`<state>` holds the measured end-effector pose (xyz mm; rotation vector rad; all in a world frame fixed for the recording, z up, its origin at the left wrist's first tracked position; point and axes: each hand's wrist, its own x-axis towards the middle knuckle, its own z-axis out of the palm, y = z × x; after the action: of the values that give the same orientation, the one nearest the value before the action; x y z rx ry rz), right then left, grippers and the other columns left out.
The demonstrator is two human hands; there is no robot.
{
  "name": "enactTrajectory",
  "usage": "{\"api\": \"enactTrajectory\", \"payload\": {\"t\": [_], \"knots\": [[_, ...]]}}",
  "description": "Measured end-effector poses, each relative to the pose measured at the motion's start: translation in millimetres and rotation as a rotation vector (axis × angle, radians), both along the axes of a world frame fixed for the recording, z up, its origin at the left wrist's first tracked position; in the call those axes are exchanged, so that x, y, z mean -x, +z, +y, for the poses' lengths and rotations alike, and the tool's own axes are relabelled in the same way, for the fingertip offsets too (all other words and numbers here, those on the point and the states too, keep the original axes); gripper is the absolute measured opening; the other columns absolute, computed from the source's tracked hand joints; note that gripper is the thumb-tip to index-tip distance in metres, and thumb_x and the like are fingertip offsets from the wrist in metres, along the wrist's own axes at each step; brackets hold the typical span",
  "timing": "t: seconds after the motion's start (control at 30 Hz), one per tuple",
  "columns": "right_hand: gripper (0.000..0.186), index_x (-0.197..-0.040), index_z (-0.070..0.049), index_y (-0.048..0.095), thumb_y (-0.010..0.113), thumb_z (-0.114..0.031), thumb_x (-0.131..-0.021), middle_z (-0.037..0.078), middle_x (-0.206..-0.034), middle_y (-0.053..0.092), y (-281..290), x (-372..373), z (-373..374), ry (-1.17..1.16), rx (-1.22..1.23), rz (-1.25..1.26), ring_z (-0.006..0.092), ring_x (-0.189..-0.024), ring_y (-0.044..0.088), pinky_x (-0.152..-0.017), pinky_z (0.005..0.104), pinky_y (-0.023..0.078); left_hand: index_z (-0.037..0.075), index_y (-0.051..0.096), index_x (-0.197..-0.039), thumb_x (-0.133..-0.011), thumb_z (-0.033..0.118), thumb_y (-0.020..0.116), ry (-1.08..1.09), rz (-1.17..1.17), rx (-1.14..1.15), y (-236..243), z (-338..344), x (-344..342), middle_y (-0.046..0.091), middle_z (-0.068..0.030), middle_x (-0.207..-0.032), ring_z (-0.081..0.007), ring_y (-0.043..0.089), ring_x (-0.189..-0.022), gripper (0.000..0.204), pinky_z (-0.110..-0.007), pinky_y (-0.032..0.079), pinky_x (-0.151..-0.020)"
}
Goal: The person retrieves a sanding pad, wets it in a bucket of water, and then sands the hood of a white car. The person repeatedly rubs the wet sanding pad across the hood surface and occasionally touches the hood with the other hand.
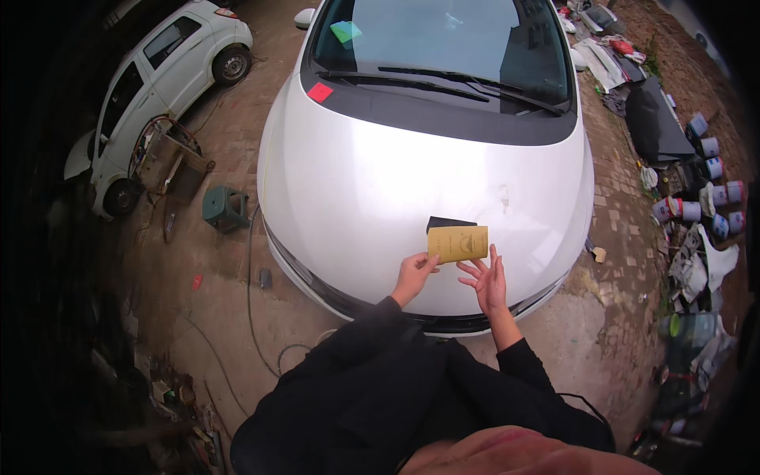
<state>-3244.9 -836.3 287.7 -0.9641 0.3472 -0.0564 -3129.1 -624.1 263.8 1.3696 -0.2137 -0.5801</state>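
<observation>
My left hand (pixel 412 277) is closed on the lower left corner of a tan rectangular sheet of paper (pixel 457 244) with dark print on it. The sheet is held over the white car hood (pixel 364 182). Behind its upper edge shows a flat black piece (pixel 450 222); whether it is part of the sheet, held with it or lying on the hood, I cannot tell. My right hand (pixel 489 283) is open at the sheet's lower right, fingers spread and palm turned up. Its fingertips are close to the sheet's edge, and contact is unclear.
A red square (pixel 320 93) lies below the windshield (pixel 451 39). To the left are a green stool (pixel 225 208), a metal cart (pixel 170 162), a hose (pixel 250 293) on the ground and another white car (pixel 162 71). Several paint buckets (pixel 677 209) and scrap line the right side.
</observation>
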Motion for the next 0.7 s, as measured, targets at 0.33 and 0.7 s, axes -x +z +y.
{"api": "enactTrajectory", "payload": {"t": [0.33, 0.7], "knots": [[0.111, -0.175, -0.004, 0.007, 0.082, -0.024, -0.096, 0.021, -0.181, 0.013, -41.9, 46.5, 60.5, -0.501, 0.765, 0.194, 0.0387, -0.166, 0.024, -0.133, 0.0554, 0.024, -0.002, 0.078, -0.104, -0.107, 0.033, 0.073, -0.043, -0.187, -0.167, -60.2, -70.0, 47.2, 0.071, -0.0125, -0.125, -0.0248, 0.069, -0.119, 0.036, -0.040, 0.056, -0.104], [0.122, -0.172, 0.003, 0.016, 0.092, -0.029, -0.082, 0.034, -0.177, 0.015, -26.6, 51.8, 6.7, -0.434, 1.299, 0.203, 0.0514, -0.164, 0.017, -0.132, 0.0549, 0.026, 0.000, 0.069, -0.129, -0.112, 0.037, 0.065, -0.179, 0.284, 0.073, -32.4, -129.3, 55.2, 0.073, -0.0098, -0.127, -0.0209, 0.071, -0.114, 0.041, -0.036, 0.055, -0.102]]}}
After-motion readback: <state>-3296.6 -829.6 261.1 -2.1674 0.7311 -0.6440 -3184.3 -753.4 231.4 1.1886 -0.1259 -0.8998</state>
